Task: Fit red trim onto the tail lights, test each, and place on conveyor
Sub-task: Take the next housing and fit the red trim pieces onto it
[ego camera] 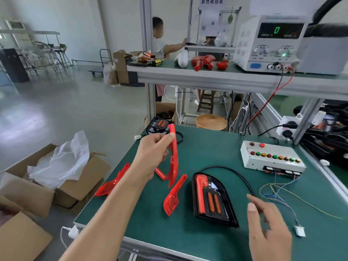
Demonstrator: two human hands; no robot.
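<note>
Head view, left hand: the left hand [153, 157] is raised above the green surface [207, 151], its grip a pinch of thumb and curled fingers on the upper part of a long red trim piece [174, 157], which hangs down with its lower end near the surface.
Head view, right hand: the right hand [267, 225] hovers with loosely spread fingers and nothing held, just right of the tail light [211, 198], its fingertips over the black cable [243, 178].
Tail light: it lies face up near the front of the surface, apart from the held trim.
Loose trims: a second trim [174, 196] lies just left of the tail light, and a third [113, 182] overhangs the left edge.
Far tail light: another unit [160, 126] sits at the far left corner.
Test box: the button box [271, 157] stands to the right with thin wires [282, 193] trailing.
Risk, edge: the overhanging trim may be knocked off by the left forearm, probably into the cardboard boxes [56, 178].
Risk, grasp: a pinch high on a long, thin part lets it swing; it may meet the lamp askew, and forcing it could snap a clip.
Risk, cable: the right hand could snag the cable and drag the lamp.
Risk, mix-up: the trims appear to differ in shape; the wrong one may not seat.
</note>
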